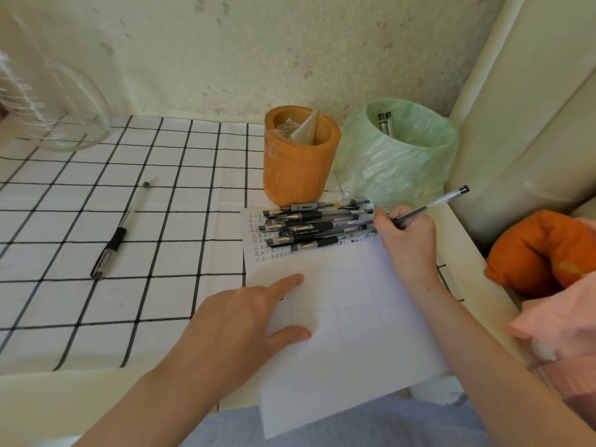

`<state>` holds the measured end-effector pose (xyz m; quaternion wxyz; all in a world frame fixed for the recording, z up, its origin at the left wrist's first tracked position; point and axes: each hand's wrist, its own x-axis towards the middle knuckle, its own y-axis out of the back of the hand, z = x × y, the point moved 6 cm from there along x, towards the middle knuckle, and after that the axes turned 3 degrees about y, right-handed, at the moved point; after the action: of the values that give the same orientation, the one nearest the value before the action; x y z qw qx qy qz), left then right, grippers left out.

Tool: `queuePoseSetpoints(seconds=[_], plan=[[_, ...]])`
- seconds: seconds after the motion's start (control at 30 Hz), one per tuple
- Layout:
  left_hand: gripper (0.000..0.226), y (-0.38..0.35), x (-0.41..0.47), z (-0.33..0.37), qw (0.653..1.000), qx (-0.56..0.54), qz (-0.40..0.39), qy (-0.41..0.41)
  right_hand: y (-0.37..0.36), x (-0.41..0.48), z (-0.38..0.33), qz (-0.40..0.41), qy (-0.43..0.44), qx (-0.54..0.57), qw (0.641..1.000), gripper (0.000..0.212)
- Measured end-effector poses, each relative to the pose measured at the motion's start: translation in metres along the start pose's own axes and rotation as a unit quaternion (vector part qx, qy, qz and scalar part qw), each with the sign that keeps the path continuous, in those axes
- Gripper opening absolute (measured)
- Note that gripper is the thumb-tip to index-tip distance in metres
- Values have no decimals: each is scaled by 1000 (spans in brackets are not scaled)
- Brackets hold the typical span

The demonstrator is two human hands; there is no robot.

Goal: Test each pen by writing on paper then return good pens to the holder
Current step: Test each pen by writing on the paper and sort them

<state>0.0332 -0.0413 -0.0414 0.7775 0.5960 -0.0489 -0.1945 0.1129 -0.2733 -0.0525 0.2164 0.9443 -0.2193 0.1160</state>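
Observation:
A white sheet of paper (354, 317) lies on the table with rows of written marks near its top left. Several black gel pens (316, 225) lie piled across the paper's top edge. My right hand (406, 240) grips one pen (432, 203) in a writing hold, its tip down at the pile's right end and its capped end pointing up and right. My left hand (245, 321) rests flat on the paper's left edge, fingers spread. The orange pen holder (300, 159) stands behind the pile with wrapping inside it. A single pen (121, 227) lies apart on the checked cloth at the left.
A small bin lined with a green bag (400, 156) stands right of the holder, two pens inside it. A glass bowl (58, 111) sits at the far left. The wall is close behind. An orange cushion (545, 253) and pink cloth (561, 321) lie off the table's right edge.

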Motion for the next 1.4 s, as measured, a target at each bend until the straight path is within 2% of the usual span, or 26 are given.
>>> queuePoseSetpoints(seconds=[1.0,1.4], plan=[[67,0,0,0,1000,0,9,-4,0,-2,-1,-9,-3,9,1000,34],[65,1,-1,1,1000,-13,-2,2,-1,0,0,-12,1,-6,1000,39]])
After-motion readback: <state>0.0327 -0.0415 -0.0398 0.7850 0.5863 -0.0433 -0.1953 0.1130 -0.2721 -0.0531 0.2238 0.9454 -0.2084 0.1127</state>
